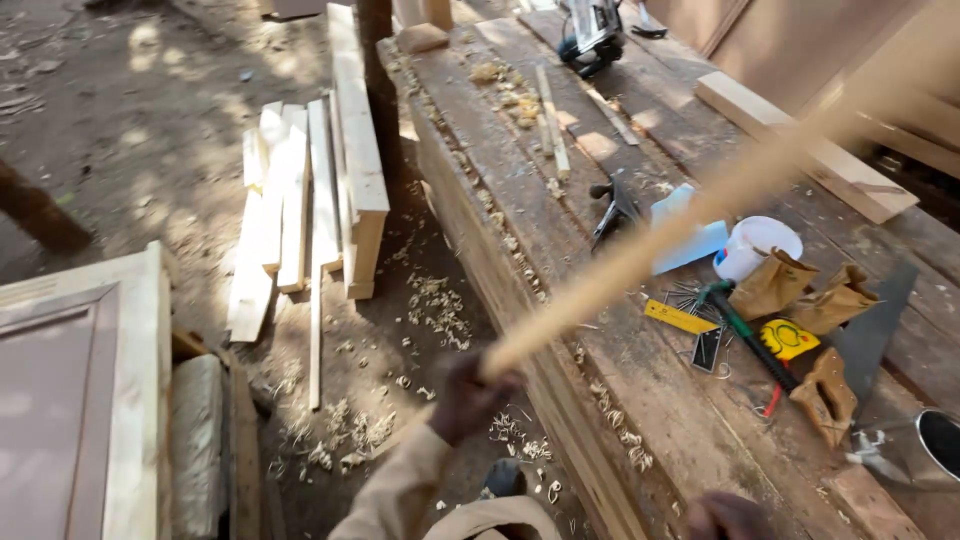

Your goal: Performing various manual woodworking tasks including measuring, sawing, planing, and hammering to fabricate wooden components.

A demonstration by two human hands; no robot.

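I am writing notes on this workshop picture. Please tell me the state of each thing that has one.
Left hand: closed around the end of the long wooden strip.
Long wooden strip: held up, slanting over the workbench, blurred.
Right hand: at the workbench edge, mostly out of view; grip unclear.
Handsaw: lying flat.
White cup: on its side.
Planks: stacked on the ground.

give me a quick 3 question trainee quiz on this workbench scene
1. True or false: the left hand grips one end of the long wooden strip.
2. Which lies beside the handsaw on the workbench? A) white cup B) red bucket C) green helmet
3. Where are the stacked planks?

Key: 1 true. 2 A. 3 On the ground to the bench's left, among wood shavings.
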